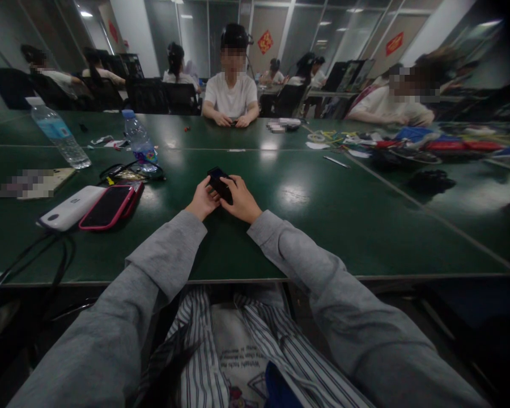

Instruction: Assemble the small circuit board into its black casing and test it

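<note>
A small black phone (219,180) is held just above the green table, tilted, its dark screen facing up. My left hand (203,200) grips it from the left and below, fingers curled at its edge. From the right, my right hand (243,200) closes on its other side, with the thumb lying across the lower part of the screen. Some of the phone's lower end is hidden by my fingers.
On the left lie a pink-framed phone (108,207), a white power bank (72,208) and black cables (62,255). Two water bottles (62,133) stand behind them. A person (230,93) sits opposite; another (378,102) sits near the cluttered pile (425,141) at right. A pen-like stick (336,162) lies nearer.
</note>
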